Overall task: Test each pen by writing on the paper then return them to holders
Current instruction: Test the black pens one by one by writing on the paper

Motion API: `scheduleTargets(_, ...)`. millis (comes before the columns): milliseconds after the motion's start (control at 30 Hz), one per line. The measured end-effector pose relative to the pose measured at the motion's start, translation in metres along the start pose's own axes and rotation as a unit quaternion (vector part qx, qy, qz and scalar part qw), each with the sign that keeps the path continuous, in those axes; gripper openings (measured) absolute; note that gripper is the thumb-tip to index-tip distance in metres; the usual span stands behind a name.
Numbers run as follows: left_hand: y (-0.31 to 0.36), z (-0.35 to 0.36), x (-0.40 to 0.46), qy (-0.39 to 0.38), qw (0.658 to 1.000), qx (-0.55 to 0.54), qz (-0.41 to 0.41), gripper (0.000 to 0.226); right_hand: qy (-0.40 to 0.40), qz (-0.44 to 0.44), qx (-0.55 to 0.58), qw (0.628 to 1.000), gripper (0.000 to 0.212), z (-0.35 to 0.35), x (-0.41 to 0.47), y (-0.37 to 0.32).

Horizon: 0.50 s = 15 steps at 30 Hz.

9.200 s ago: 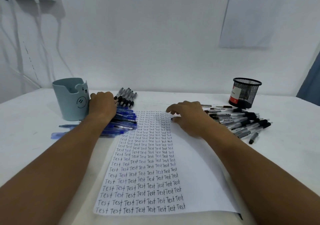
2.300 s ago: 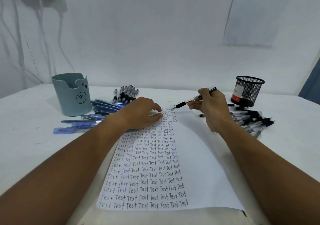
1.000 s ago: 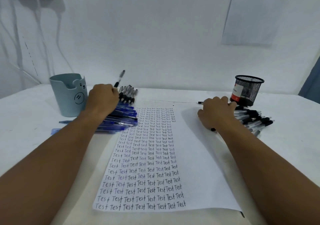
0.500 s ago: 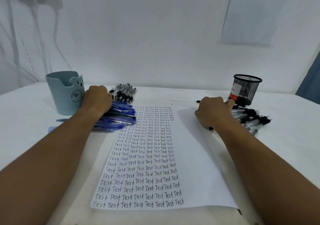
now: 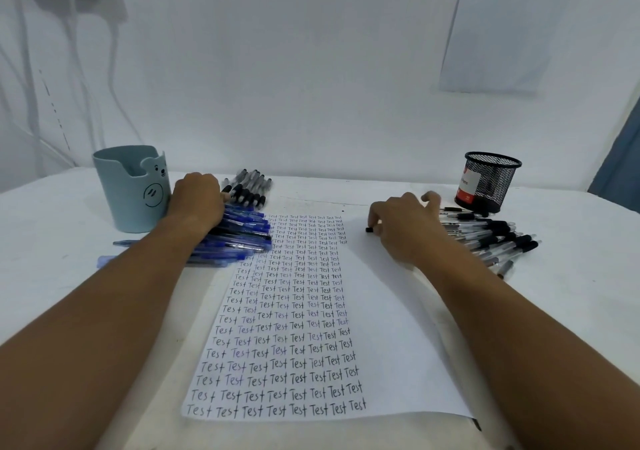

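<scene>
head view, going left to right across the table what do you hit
blue bear cup → left hand → blue pens → written paper → right hand → black pens pile. The mesh holder stands behind that pile, so its place in the order is unclear.

The left hand (image 5: 195, 202) covers part of the blue pens (image 5: 239, 238), its fingers unseen; the right hand (image 5: 405, 228) hides all but one black pen's tip (image 5: 369, 230), its far fingers blurred; the wall notice (image 5: 502, 27) is cut off, print unreadable.
</scene>
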State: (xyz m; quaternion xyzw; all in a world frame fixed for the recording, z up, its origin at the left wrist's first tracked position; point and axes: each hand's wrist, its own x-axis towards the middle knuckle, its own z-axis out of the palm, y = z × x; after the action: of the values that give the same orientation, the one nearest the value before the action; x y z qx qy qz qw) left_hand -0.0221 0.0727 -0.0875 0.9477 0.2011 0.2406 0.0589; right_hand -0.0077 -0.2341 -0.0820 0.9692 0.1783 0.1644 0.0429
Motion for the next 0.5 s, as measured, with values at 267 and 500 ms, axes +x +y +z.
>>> scheduleTargets(267, 0.004, 0.002, -0.001, 0.017, 1.000, -0.018, 0.016, 0.020, -0.030, -0.058, 0.161, 0.985, 0.029, -0.002, 0.003, -0.004)
scheduleTargets(500, 0.036, -0.007, -0.021, 0.066, 0.987, -0.057, 0.137, 0.034, -0.033, -0.017, 0.093, 0.995, 0.022, -0.001, 0.002, 0.003)
